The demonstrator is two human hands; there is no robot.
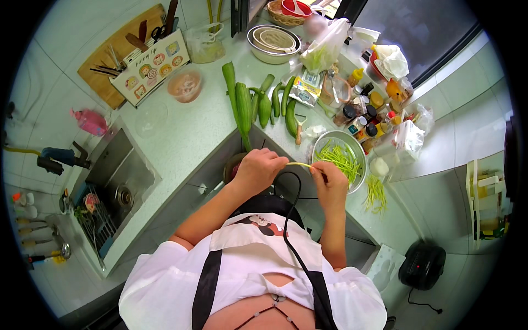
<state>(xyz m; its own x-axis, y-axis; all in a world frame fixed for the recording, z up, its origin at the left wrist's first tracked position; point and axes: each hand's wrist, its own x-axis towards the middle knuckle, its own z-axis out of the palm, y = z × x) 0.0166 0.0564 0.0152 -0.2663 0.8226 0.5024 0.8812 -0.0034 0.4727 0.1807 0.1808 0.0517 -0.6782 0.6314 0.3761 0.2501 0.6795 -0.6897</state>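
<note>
2 hands pinching 1 pale green stalk (298,164), left hand (258,169), right hand (329,181), stalk lying left-right, level.

left hand (258,170) curled, right hand (328,179) pinching, forearms converging

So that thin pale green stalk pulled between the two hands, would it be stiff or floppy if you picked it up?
Probably bendy: the stalk is very thin, spanning left hand to right hand. Likely very light too, since similar strips lie loosely heaped in the metal bowl. It may snap if bent sharply, though the picture cannot settle that.
</note>
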